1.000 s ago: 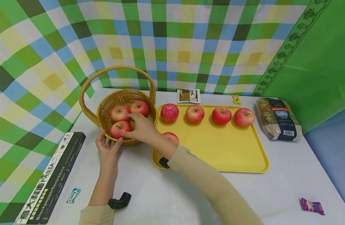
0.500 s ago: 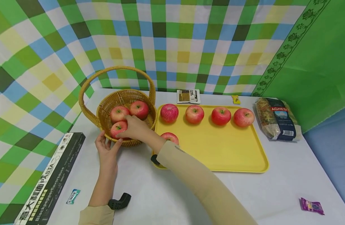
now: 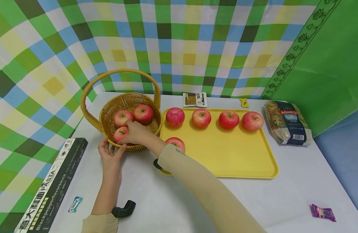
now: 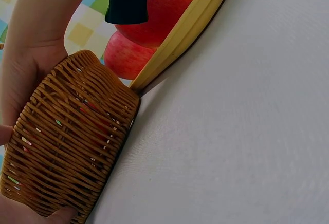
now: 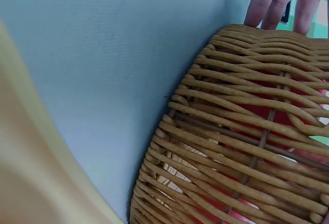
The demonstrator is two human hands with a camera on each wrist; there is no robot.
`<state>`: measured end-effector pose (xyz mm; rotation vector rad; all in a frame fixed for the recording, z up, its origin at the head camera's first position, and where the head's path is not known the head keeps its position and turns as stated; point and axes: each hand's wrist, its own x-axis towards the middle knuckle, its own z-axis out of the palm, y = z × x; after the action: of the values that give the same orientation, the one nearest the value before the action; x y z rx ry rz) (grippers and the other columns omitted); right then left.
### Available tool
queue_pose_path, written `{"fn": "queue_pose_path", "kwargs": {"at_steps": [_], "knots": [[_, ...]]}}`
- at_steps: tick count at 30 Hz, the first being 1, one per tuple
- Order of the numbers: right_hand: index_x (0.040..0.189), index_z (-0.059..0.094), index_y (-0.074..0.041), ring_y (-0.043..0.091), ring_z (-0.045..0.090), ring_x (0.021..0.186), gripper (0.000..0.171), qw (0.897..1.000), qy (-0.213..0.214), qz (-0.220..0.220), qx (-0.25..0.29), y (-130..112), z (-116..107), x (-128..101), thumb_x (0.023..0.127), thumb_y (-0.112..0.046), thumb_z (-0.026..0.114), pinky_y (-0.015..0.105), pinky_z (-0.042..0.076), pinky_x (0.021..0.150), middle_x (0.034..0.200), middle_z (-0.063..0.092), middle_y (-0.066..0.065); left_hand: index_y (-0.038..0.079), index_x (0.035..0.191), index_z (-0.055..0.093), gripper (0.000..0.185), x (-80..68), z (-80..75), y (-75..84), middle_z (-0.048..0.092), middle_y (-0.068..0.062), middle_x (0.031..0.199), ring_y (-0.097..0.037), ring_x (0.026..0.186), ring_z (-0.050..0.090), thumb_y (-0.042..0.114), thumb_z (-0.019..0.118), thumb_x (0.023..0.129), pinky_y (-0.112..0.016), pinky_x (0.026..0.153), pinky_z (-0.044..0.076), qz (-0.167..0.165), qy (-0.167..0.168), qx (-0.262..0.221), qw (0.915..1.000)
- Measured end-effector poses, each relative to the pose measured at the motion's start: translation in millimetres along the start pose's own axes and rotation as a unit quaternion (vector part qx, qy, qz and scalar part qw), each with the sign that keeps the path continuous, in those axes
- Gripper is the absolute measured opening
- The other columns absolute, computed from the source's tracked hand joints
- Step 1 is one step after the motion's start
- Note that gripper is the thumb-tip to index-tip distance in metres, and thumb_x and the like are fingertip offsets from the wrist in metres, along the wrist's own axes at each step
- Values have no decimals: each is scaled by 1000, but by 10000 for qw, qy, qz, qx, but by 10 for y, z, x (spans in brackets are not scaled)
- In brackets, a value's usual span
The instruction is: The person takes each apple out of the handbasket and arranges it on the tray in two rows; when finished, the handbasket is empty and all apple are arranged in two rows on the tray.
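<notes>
Basket apple (image 3: pixel 121 133) under right hand (image 3: pixel 138 133)

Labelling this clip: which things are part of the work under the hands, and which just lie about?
In use: basket, apples, tray, left hand, right hand.
Lying about: pasta box, pasta bag, sachet, purple packet, blue wrapper.

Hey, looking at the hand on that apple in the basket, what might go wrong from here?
The right hand covers the front apple from above, so the fruit might slip as it lifts. The left hand touches only the near wall of the basket, which may tip or slide. The lone apple near the tray edge lies close beside the sleeve and might get knocked.
</notes>
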<state>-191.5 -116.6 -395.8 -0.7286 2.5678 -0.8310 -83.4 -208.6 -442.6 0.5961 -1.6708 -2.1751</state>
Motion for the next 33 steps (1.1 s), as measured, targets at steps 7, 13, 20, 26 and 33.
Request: {"fn": "queue_pose_path", "kwargs": {"at_steps": [7, 13, 20, 26, 33], "knots": [[137, 49, -13, 10, 55, 104, 74, 9996, 121, -65, -241, 2, -3, -22, 77, -46, 77, 26, 49, 87, 118, 58, -2, 23, 143, 21, 74, -3, -6, -11, 10, 2, 157, -22, 142, 16, 4, 68, 89, -28, 109, 35, 1, 9, 10, 10000], [136, 49, -14, 12, 56, 101, 76, 9988, 250, -171, -397, 3, -63, -50, 75, -49, 77, 26, 50, 83, 115, 58, -2, 23, 142, 20, 74, 4, -19, -25, 11, 2, 157, -22, 142, 16, 5, 68, 89, -28, 108, 36, 35, 7, -7, 10000], [140, 48, -14, 15, 56, 111, 79, 9973, 354, -560, -309, 72, -286, -163, 75, -48, 78, 34, 49, 93, 128, 57, -3, 24, 142, 21, 74, 20, -15, -22, 11, 3, 157, -22, 142, 17, 4, 69, 89, -28, 108, 36, -15, 86, 88, 9999], [141, 46, -15, 16, 55, 112, 82, 9959, 427, -750, -252, 194, -642, -391, 74, -48, 78, 33, 49, 93, 131, 54, 0, 24, 142, 22, 73, 25, 2, -19, 12, 4, 157, -21, 142, 18, 0, 65, 90, -27, 108, 36, -41, 107, 90, 9999], [139, 47, -17, 14, 52, 111, 78, 9953, 576, -769, 113, 434, -1059, -878, 74, -47, 79, 34, 50, 89, 129, 53, -2, 23, 143, 21, 73, 16, 0, -21, 12, 3, 157, -20, 142, 18, 2, 67, 90, -27, 108, 36, -6, 51, 85, 10000]]}}
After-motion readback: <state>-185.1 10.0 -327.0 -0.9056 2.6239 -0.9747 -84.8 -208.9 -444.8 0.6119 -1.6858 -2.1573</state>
